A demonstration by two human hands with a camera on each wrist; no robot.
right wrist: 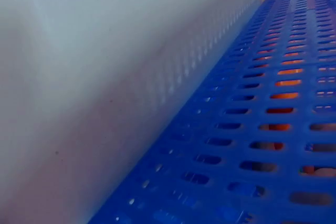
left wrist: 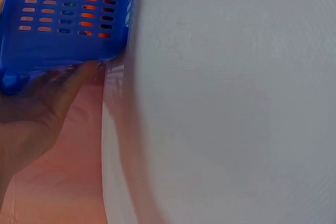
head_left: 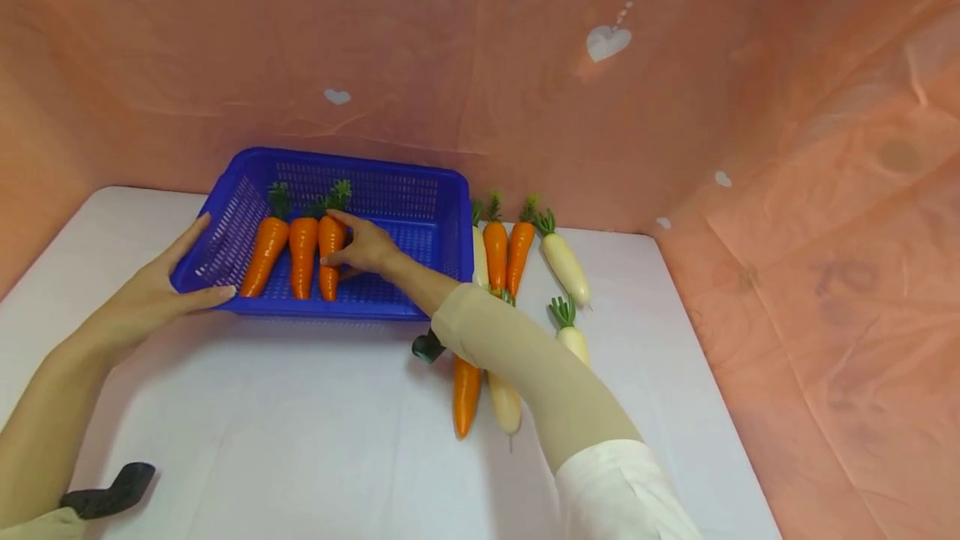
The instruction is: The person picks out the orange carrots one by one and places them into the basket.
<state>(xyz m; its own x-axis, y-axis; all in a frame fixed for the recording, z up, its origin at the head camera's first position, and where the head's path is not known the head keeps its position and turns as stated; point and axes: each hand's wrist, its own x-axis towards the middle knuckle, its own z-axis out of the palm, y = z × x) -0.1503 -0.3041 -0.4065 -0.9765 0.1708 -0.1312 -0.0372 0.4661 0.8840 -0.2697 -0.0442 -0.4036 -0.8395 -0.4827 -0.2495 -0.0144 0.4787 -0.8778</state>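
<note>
In the head view, a blue plastic basket (head_left: 397, 311) holds three orange carrots with green tops: a left carrot (head_left: 266, 257), a middle carrot (head_left: 302, 257) and a right carrot (head_left: 327, 283). My right hand (head_left: 367, 247) reaches over the front rim and pinches the right carrot between thumb and fingers. At the basket's left front corner, my left hand (head_left: 153, 290) holds the rim, thumb along the front and a finger up the left side; its other fingers are hidden. The left wrist view shows that hand (left wrist: 37, 121) against the basket's end (left wrist: 63, 45).
Right of the basket lie more carrots (head_left: 496, 250) and white radishes (head_left: 566, 267), some partly behind my right forearm (head_left: 517, 348). A white table (head_left: 300, 423) stands against an orange cloth backdrop (head_left: 480, 57). Dark wrist straps (head_left: 112, 490) show near both arms.
</note>
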